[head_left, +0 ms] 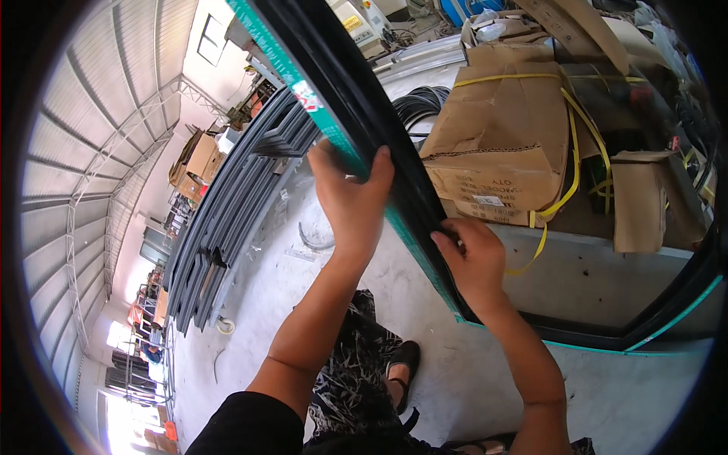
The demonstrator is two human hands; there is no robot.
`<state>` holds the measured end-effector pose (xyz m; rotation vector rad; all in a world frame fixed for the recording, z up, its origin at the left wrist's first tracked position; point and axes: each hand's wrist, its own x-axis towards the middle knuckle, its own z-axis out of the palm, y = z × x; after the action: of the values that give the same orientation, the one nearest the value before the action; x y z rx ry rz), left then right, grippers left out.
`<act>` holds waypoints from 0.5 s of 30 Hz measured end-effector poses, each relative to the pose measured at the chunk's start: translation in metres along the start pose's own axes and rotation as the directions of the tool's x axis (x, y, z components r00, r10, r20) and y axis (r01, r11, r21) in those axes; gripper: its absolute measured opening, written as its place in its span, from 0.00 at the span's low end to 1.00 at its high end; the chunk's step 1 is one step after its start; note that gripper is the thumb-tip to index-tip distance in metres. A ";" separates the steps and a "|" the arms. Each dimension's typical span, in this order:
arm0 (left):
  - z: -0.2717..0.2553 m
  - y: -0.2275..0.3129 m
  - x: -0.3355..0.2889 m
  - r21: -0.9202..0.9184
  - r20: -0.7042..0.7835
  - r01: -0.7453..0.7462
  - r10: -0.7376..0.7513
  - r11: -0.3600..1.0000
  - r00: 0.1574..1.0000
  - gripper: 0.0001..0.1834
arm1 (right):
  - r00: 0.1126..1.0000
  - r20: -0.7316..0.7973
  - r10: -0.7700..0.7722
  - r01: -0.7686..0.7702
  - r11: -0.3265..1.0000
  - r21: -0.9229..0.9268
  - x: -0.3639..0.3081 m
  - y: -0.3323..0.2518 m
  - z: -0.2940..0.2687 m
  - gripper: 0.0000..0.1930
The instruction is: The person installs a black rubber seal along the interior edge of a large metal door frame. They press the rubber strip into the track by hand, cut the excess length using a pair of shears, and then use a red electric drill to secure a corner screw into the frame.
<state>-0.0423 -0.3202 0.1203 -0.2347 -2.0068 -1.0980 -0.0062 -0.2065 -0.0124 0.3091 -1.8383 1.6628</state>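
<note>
Head view: the left hand (350, 193) wraps over the slanted bar of a black window frame (379, 129) with green tape, fingers pressed together over its edge. The right hand (474, 258) pinches the same bar lower down, near the corner. Behind the frame, a torn cardboard box (500, 129) bound with yellow strap (572, 152) – contents hidden.

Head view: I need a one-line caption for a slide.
Left hand and right hand grip a black window frame edged with green tape, cardboard boxes behind.
</note>
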 end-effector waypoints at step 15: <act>-0.005 0.005 -0.018 -0.064 0.114 0.075 -0.067 0.995 0.991 0.19 | 0.983 -0.175 -0.057 0.057 0.998 -0.006 0.005 -0.002 0.024 0.11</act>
<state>-0.0254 -0.3168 0.1113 -0.2673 -2.0925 -1.2232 -0.0163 -0.2284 -0.0076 0.2060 -1.6850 1.5975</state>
